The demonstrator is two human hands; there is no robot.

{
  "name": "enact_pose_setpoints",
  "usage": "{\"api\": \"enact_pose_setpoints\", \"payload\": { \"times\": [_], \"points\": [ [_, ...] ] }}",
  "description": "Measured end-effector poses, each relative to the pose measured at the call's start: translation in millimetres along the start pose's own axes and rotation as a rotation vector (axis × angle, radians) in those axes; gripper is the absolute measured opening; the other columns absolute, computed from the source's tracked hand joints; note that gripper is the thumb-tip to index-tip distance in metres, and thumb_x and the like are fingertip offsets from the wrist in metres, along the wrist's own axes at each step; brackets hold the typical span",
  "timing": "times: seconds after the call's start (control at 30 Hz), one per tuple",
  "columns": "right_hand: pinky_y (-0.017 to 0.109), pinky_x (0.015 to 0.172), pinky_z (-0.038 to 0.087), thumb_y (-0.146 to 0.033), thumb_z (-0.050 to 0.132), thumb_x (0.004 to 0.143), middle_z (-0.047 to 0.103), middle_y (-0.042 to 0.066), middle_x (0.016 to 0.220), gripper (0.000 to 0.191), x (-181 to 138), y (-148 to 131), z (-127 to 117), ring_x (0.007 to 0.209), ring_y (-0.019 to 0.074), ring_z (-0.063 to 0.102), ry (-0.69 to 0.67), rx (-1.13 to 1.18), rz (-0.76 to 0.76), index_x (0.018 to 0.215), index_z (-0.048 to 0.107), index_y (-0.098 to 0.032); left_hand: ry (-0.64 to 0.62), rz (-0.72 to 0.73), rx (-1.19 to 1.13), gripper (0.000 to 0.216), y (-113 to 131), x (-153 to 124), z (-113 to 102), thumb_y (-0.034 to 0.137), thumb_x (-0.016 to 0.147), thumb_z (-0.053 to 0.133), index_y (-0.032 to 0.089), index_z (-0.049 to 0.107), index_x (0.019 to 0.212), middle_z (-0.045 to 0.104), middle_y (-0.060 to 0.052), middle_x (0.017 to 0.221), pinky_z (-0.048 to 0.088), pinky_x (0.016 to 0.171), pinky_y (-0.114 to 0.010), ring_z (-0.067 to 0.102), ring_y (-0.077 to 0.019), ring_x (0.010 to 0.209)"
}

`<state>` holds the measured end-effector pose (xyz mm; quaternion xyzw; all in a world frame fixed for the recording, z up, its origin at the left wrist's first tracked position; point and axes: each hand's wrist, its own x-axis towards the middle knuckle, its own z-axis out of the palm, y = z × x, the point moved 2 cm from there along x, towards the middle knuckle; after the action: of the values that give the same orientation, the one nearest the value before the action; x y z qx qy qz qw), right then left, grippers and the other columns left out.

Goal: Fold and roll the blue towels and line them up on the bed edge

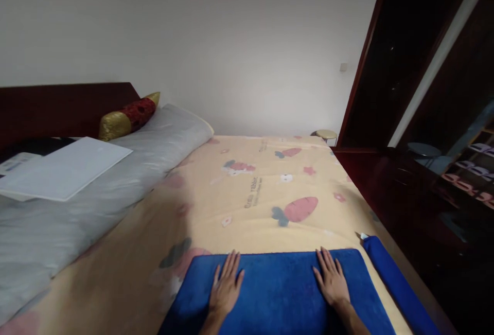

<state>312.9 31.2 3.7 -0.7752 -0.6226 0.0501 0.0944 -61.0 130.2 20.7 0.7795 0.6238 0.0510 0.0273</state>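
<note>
A blue towel-like cloth (278,288) lies flat on the bed near its front edge. My left hand (226,286) rests palm down on the cloth's left part, fingers stretched out. My right hand (332,281) lies flat on the cloth's right part, fingers also spread. Neither hand holds anything. A second blue cloth, rolled into a long tube (393,283), lies along the bed's right edge, just right of my right hand.
The bed has a yellow sheet (262,191) printed with carrots. A grey bolster (116,180) runs along the left, with a white board (65,168) and a red-gold cushion (129,116) on it. Dark wooden furniture (424,196) and a doorway (401,62) stand to the right.
</note>
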Motion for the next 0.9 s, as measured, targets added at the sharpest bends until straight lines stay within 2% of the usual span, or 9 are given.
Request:
{"api": "enact_pose_setpoints", "payload": {
  "times": [0.13,0.23,0.33,0.43,0.63,0.7,0.77,0.83,0.9],
  "points": [
    [0.045,0.118,0.016,-0.064,0.017,0.093,0.019,0.002,0.157,0.072,-1.9,78.1,0.3,0.145,0.02,0.015,0.097,-0.094,0.089,0.15,0.02,-0.021,0.027,-0.233,0.084,0.063,-57.0,3.5,-8.7,0.047,0.093,0.02,0.02,0.02,0.149,0.021,-0.003,0.158,0.02,0.118,-0.048,0.022,-0.0191,0.145],
    [0.046,0.117,0.018,-0.068,0.012,0.091,0.022,0.007,0.156,0.081,-5.8,110.0,5.8,0.145,0.0231,0.017,0.182,-0.122,0.141,0.15,0.023,-0.013,0.079,-0.377,0.136,0.063,-81.4,5.7,-13.2,0.04,0.092,0.019,0.014,0.025,0.149,0.027,-0.007,0.156,0.023,0.117,-0.046,0.026,-0.0202,0.144],
    [0.047,0.117,0.018,-0.067,0.01,0.091,0.024,0.011,0.155,0.084,-8.0,117.2,11.0,0.145,0.0251,0.018,0.229,-0.122,0.167,0.149,0.023,-0.007,0.076,-0.434,0.158,0.063,-91.5,7.7,-14.2,0.037,0.091,0.018,0.009,0.028,0.147,0.033,-0.009,0.154,0.026,0.115,-0.042,0.029,-0.0196,0.142],
    [0.047,0.117,0.018,-0.066,0.01,0.091,0.025,0.011,0.155,0.084,-8.1,114.9,14.2,0.144,0.0258,0.02,0.217,-0.106,0.172,0.149,0.024,-0.007,0.062,-0.428,0.174,0.064,-93.3,9.3,-13.6,0.038,0.092,0.016,0.009,0.028,0.147,0.03,-0.009,0.155,0.026,0.115,-0.04,0.029,-0.0196,0.142],
    [0.048,0.115,0.021,-0.066,0.01,0.09,0.029,0.013,0.154,0.084,-3.9,128.3,14.0,0.143,0.0262,0.024,0.164,-0.071,0.182,0.147,0.029,-0.007,0.003,-0.42,0.173,0.063,-97.5,13.4,-19.9,0.037,0.09,0.023,0.007,0.03,0.146,0.033,-0.011,0.154,0.026,0.115,-0.045,0.03,-0.0234,0.142],
    [0.05,0.115,0.021,-0.066,0.011,0.09,0.032,0.015,0.152,0.084,1.4,123.8,8.1,0.142,0.0278,0.026,0.162,-0.061,0.201,0.146,0.032,-0.006,0.019,-0.408,0.171,0.063,-87.9,12.5,-23.8,0.038,0.091,0.023,0.01,0.029,0.147,0.03,-0.009,0.155,0.023,0.116,-0.051,0.026,-0.024,0.144],
    [0.054,0.115,0.018,-0.064,0.012,0.091,0.032,0.017,0.152,0.083,7.6,98.7,0.0,0.142,0.0297,0.025,0.193,-0.049,0.205,0.146,0.031,-0.006,0.083,-0.32,0.164,0.061,-59.9,9.5,-25.4,0.039,0.093,0.021,0.014,0.024,0.148,0.024,-0.007,0.157,0.018,0.117,-0.053,0.02,-0.0221,0.146],
    [0.056,0.115,0.016,-0.06,0.015,0.094,0.028,0.015,0.154,0.076,12.1,49.4,-5.5,0.143,0.0289,0.022,0.206,-0.011,0.12,0.148,0.027,-0.008,0.151,-0.154,0.131,0.058,-12.0,4.6,-21.8,0.038,0.094,0.02,0.017,0.023,0.148,0.021,-0.005,0.157,0.015,0.118,-0.05,0.016,-0.0198,0.147],
    [0.051,0.116,0.02,-0.05,0.018,0.097,0.025,0.008,0.155,0.062,12.1,-15.5,-4.0,0.144,0.0233,0.021,0.117,0.075,-0.092,0.15,0.025,-0.017,0.146,0.042,0.06,0.055,46.5,-1.1,-11.5,0.035,0.095,0.023,0.021,0.023,0.148,0.023,-0.004,0.156,0.017,0.119,-0.047,0.019,-0.0189,0.146]
  ]
}}
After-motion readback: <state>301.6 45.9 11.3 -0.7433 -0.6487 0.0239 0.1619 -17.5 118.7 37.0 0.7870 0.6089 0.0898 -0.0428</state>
